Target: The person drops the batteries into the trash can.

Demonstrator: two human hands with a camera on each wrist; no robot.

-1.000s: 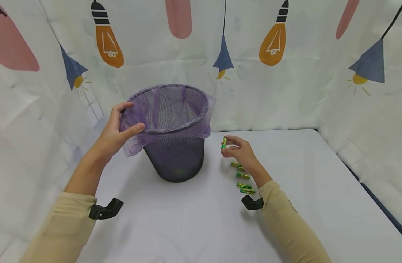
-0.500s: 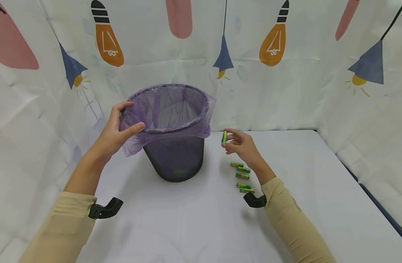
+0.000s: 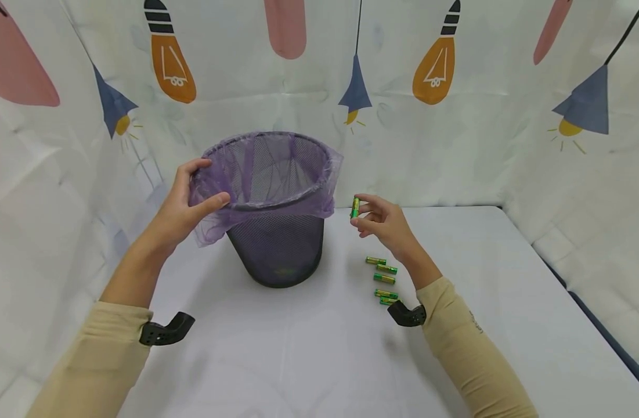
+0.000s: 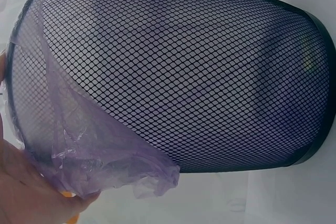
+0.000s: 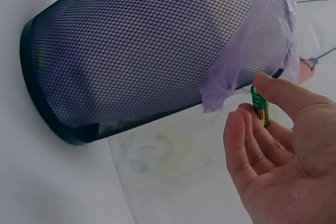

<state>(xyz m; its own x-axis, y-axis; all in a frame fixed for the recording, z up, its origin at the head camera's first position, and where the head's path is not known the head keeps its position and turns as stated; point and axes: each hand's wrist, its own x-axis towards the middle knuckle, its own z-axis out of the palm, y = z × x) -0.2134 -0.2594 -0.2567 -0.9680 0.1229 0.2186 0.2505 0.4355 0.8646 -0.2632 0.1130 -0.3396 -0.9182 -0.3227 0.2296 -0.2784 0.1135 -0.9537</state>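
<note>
A black mesh wastebasket [image 3: 277, 249], lined with a thin purple bag [image 3: 316, 200], stands upright on the table. My left hand [image 3: 177, 215] grips its left rim over the bag, thumb on the near outer side and fingers at the far edge. In the left wrist view a loose fold of the bag [image 4: 105, 150] hangs down the mesh beside the hand. My right hand [image 3: 387, 223] pinches a green and gold battery [image 3: 355, 207] between thumb and fingertips. It is held on end, to the right of the wastebasket and just below rim height.
Several more green batteries [image 3: 384, 278] lie on the white tabletop [image 3: 277, 348] below my right hand, right of the wastebasket. A faint yellow-green patch [image 5: 41, 59] shows through the mesh near its base. A printed cloth wall [image 3: 387, 151] rises behind the table.
My right hand has risen with the battery, from low over the table to just below rim level. The left hand keeps its grip on the wastebasket, which has stayed in place.
</note>
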